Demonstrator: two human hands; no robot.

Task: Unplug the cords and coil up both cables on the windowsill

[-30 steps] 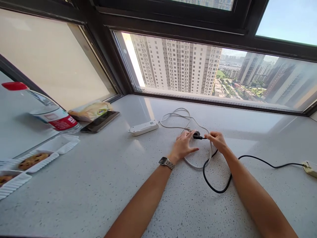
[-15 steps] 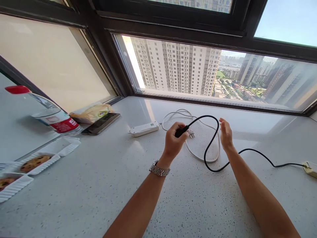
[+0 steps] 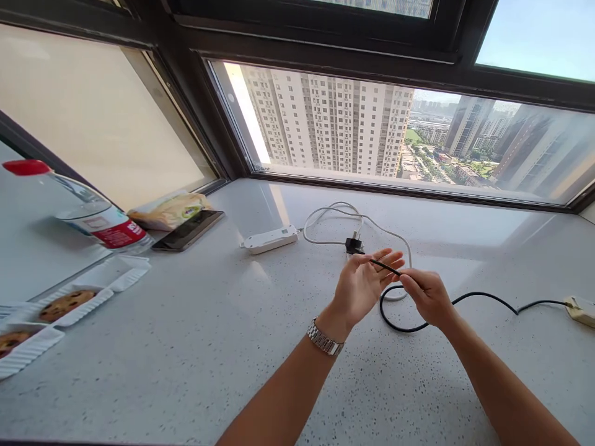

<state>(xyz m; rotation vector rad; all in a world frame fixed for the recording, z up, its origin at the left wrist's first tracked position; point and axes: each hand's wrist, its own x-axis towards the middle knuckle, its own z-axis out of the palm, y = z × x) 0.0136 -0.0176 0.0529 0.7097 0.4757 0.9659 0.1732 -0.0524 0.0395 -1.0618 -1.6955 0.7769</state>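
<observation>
Black cable (image 3: 421,324) pinched in right hand (image 3: 425,297), laid across spread left hand (image 3: 362,286); black plug (image 3: 354,246) loose beyond fingertips (white cord (image 3: 400,238) unplugged); coiling barely begun.

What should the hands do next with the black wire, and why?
Probably loop the next bit of the black cable over the open left hand. The right hand pinches the cable where it crosses the left fingers, the black plug lies past them on the counter, and a slack curl trails toward the beige box.
</observation>
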